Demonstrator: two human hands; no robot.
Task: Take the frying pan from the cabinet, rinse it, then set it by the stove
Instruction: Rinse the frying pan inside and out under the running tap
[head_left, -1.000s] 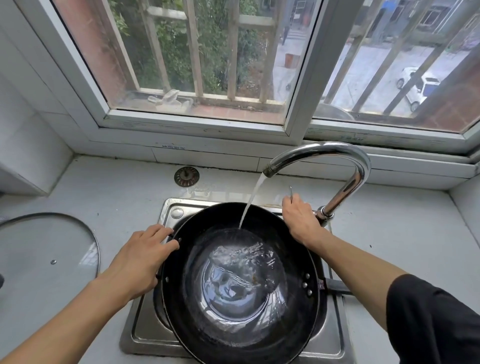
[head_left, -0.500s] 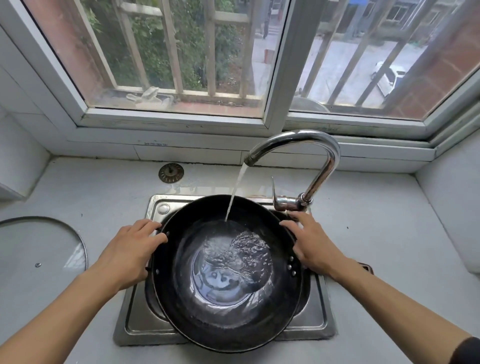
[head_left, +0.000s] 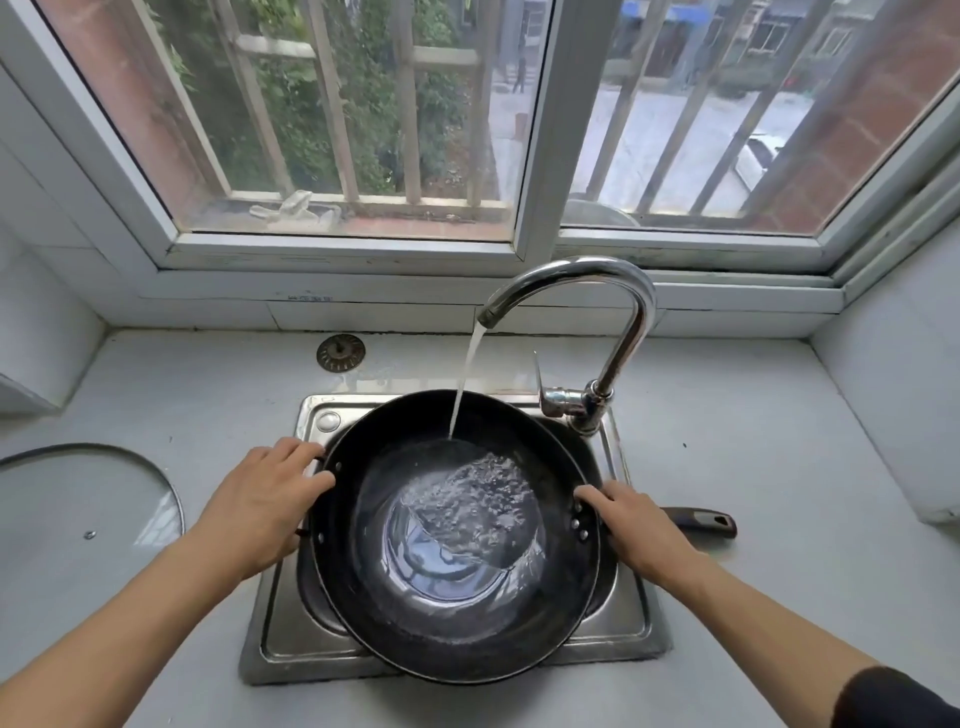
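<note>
A black frying pan (head_left: 457, 639) sits in the steel sink (head_left: 280, 639) under the chrome faucet (head_left: 571, 273). A stream of water falls into the pan, and a pool of it churns at the bottom. My left hand (head_left: 260, 506) grips the left rim at the small side handle. My right hand (head_left: 636, 527) holds the right rim where the long handle joins. The dark end of the long handle (head_left: 701, 519) sticks out to the right over the counter.
The faucet lever (head_left: 537, 379) stands behind the pan's far rim. A glass lid (head_left: 78, 499) lies flat on the counter at the left. A round sink strainer (head_left: 341, 353) rests near the back wall. A white tiled wall closes in the right side.
My right hand left the faucet lever and came down onto the pan's right side at the handle. My left hand stayed on the left rim. More water has pooled in the pan.
</note>
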